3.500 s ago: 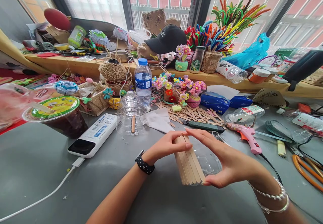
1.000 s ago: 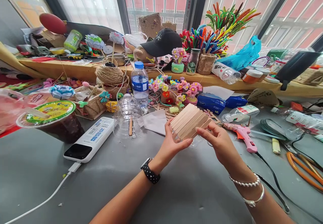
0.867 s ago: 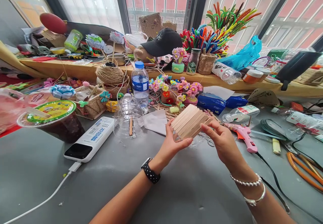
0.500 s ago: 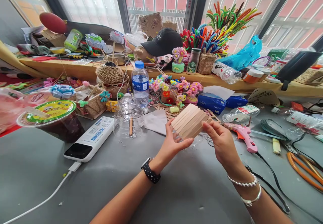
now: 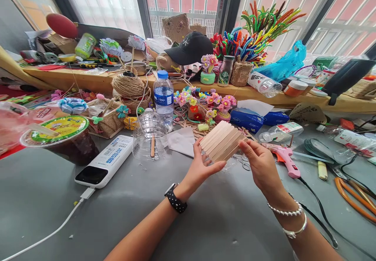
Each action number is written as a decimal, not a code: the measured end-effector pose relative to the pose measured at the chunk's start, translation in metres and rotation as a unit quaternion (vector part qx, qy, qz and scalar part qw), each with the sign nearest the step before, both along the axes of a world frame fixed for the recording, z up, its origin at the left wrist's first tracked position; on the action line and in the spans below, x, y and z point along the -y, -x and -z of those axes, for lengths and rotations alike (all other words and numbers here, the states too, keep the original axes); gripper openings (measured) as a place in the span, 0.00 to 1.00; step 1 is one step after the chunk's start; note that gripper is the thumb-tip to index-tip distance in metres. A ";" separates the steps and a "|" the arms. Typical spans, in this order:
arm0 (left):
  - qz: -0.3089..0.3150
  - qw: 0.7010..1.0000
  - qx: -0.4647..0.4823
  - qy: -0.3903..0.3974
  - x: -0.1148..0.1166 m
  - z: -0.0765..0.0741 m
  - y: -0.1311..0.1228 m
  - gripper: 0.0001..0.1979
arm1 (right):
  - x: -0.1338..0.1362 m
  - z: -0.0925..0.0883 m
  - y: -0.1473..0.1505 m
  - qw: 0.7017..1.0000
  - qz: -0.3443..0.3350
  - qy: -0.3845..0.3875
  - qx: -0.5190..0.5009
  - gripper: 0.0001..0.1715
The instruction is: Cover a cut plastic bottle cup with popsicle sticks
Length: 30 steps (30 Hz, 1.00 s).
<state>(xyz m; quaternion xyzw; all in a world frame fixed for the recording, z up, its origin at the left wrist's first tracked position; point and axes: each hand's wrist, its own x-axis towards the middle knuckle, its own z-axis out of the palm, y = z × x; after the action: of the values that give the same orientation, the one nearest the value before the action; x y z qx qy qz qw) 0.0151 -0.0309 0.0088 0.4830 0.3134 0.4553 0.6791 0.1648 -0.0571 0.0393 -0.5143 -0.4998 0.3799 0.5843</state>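
Several pale craft sticks (image 5: 221, 140) lie side by side as a tilted panel over a clear plastic piece, which is mostly hidden beneath. My left hand (image 5: 202, 163) grips this panel from the left and below, its thumb along the lower edge. At the right edge, my right hand (image 5: 260, 163) pinches the end of the outermost stick between thumb and fingers. Behind my left wrist, a cut clear plastic bottle (image 5: 149, 135) stands with a single craft stick (image 5: 152, 146) upright on it. To the right of my right hand lies a pink glue gun (image 5: 289, 163).
A white power bank (image 5: 105, 161) and a lidded drink cup (image 5: 63, 139) stand at left. Behind are a water bottle (image 5: 163, 98), a twine ball (image 5: 129, 88) and blue tissue packs (image 5: 246, 120). Cables and orange-handled scissors (image 5: 349, 198) lie at right.
My right hand has shifted slightly right, and the outermost stick now sits closer against the panel's right edge. My left hand keeps nearly the same hold.
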 end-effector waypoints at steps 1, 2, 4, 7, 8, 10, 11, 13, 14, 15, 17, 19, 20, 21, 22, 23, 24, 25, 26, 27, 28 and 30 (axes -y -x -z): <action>0.000 1.000 0.001 0.002 0.000 0.001 0.000 0.43 | 0.000 -0.001 0.000 1.000 -0.003 -0.001 -0.008 0.12; 0.003 1.000 0.001 0.003 0.000 0.001 -0.001 0.43 | 0.000 -0.001 -0.001 1.000 -0.005 -0.003 -0.012 0.12; 0.010 1.000 -0.001 0.003 0.000 0.001 0.000 0.43 | 0.001 -0.001 -0.001 1.000 -0.004 -0.002 -0.008 0.12; 0.024 1.000 -0.010 -0.006 0.000 -0.001 0.001 0.42 | 0.001 -0.001 -0.001 1.000 0.009 0.001 0.008 0.14; 0.028 0.999 -0.014 -0.009 0.001 -0.001 0.002 0.41 | 0.001 -0.001 -0.001 1.000 0.012 0.001 0.011 0.14; 0.032 0.999 -0.020 -0.015 0.001 -0.002 0.002 0.41 | 0.001 -0.001 -0.002 1.000 0.014 -0.002 0.014 0.14; 0.032 0.999 -0.022 -0.016 0.001 -0.002 0.002 0.41 | 0.001 -0.001 -0.002 1.000 0.013 -0.004 0.016 0.14; 0.033 0.999 -0.023 -0.016 0.001 -0.002 0.002 0.41 | 0.001 -0.001 -0.003 1.000 0.014 -0.011 0.025 0.14; 0.034 0.999 -0.022 -0.015 0.002 -0.002 0.002 0.41 | 0.001 -0.001 -0.004 0.999 0.018 -0.015 0.033 0.14; 0.035 0.999 -0.020 -0.015 0.002 -0.002 0.002 0.40 | 0.001 -0.001 -0.004 0.998 0.024 -0.020 0.045 0.14; 0.039 0.999 -0.018 -0.013 0.002 -0.003 0.002 0.40 | 0.001 0.000 -0.006 0.996 0.037 -0.033 0.069 0.14; 0.046 0.999 -0.018 -0.010 0.002 -0.003 0.001 0.39 | 0.001 0.001 -0.007 0.994 0.043 -0.046 0.084 0.14; 0.049 0.999 -0.017 -0.009 0.002 -0.003 0.001 0.39 | 0.001 0.002 -0.007 0.994 0.043 -0.050 0.088 0.14; 0.050 0.999 -0.016 -0.007 0.002 -0.003 0.001 0.39 | 0.000 0.002 -0.007 0.994 0.043 -0.052 0.090 0.14; 0.050 0.999 -0.015 -0.006 0.002 -0.003 0.001 0.39 | 0.000 0.002 -0.007 0.994 0.043 -0.052 0.090 0.14; 0.049 0.999 -0.014 -0.006 0.002 -0.002 0.001 0.39 | 0.000 0.002 -0.007 0.994 0.044 -0.052 0.090 0.14; 0.047 0.999 -0.014 -0.007 0.002 -0.002 0.001 0.39 | 0.001 0.003 -0.006 0.994 0.044 -0.051 0.088 0.14; 0.044 0.999 -0.015 -0.008 0.002 -0.002 0.001 0.39 | 0.001 0.003 -0.006 0.994 0.043 -0.049 0.086 0.14; 0.042 0.999 -0.017 -0.010 0.002 -0.001 0.001 0.40 | 0.001 0.003 -0.005 0.994 0.041 -0.047 0.084 0.14; 0.039 0.999 -0.020 -0.013 0.002 -0.001 0.002 0.40 | 0.001 0.003 -0.005 0.995 0.040 -0.046 0.083 0.14; 0.036 0.999 -0.023 -0.017 0.002 -0.001 0.002 0.40 | 0.001 0.003 -0.005 0.995 0.039 -0.046 0.084 0.14; 0.030 0.999 -0.027 -0.026 0.001 -0.001 0.003 0.39 | 0.001 0.004 -0.004 0.994 0.038 -0.048 0.090 0.14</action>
<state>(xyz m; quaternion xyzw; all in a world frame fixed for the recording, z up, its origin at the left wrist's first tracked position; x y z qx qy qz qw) 0.0122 -0.0324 0.0096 0.5221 0.3048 0.4292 0.6711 0.1690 -0.0582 0.0353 -0.5363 -0.5479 0.2851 0.5753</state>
